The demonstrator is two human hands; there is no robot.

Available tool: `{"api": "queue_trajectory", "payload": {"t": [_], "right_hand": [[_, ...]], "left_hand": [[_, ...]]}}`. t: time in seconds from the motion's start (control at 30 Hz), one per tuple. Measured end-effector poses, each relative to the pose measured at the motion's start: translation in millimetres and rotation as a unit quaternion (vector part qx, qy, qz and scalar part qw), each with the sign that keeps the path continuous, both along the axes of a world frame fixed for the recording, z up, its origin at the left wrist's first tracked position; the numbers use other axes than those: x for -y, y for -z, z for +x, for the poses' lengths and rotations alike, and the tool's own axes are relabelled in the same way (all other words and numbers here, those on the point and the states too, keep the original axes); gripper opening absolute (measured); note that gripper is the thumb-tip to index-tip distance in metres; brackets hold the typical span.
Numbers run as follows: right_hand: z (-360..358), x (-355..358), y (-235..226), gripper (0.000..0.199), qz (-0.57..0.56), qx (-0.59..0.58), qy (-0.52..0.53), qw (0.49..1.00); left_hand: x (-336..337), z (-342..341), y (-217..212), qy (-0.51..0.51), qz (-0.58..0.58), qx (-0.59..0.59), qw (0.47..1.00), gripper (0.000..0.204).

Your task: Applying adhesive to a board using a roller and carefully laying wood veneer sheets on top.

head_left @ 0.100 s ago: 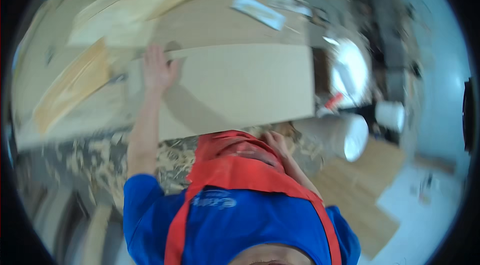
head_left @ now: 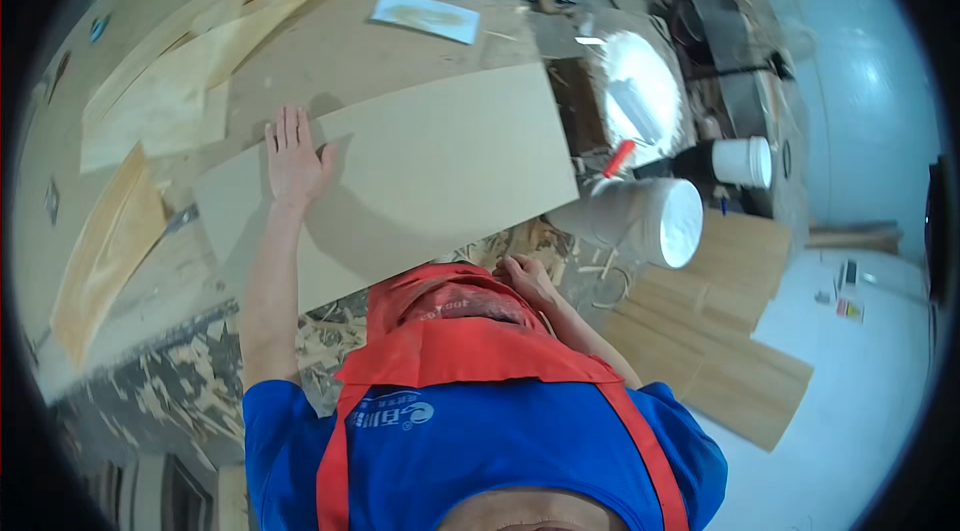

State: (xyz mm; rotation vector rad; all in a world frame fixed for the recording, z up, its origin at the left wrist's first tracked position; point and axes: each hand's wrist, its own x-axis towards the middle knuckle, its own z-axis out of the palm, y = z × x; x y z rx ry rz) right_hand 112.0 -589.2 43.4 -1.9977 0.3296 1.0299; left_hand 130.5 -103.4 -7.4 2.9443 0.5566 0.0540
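My left hand (head_left: 295, 163) lies flat on a pale rectangular board (head_left: 440, 151), its fingers stretched out and together, pointing toward the board's far edge. Close by the front of my red apron, my right hand (head_left: 525, 278) is closed. What it holds, if anything, is hidden. The board rests on a larger tan work surface (head_left: 300, 56). Left of it lies a strip of wood veneer (head_left: 112, 251), with a small metal-bladed tool (head_left: 182, 218) between them.
More veneer sheets (head_left: 190, 71) lie at the far left. Two light-coloured scrapers or plates (head_left: 428, 18) sit beyond the board. On the right stand a white bucket (head_left: 672, 221), a red-handled roller (head_left: 620, 159) in a white tray, and a smaller bucket (head_left: 742, 163). Wood scraps (head_left: 190, 376) litter the floor.
The whole view has swung, so the board and buckets appear shifted left and tilted. My left hand stays flat on the board; my right hand stays closed near the apron.
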Motion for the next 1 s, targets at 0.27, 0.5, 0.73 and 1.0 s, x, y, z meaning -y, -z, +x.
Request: {"api": "queue_trajectory", "payload": {"t": [0.27, 0.5, 0.73, 1.0], "right_hand": [[-25, 81, 52, 0.036, 0.002, -0.029, 0.254, 0.967], [40, 187, 92, 0.039, 0.078, 0.007, 0.317, 0.945], [171, 271, 163, 0.056, -0.079, 0.221, 0.199, 0.951], [277, 230, 140, 0.052, 0.043, 0.097, 0.192, 0.976]], "left_hand": [[108, 109, -6, 0.266, -0.024, 0.007, 0.964, 0.085], [267, 185, -16, 0.303, -0.012, -0.013, 0.953, 0.085], [418, 213, -11, 0.308, -0.045, 0.055, 0.949, 0.088], [460, 123, -13, 0.272, -0.076, 0.011, 0.959, 0.088]]}}
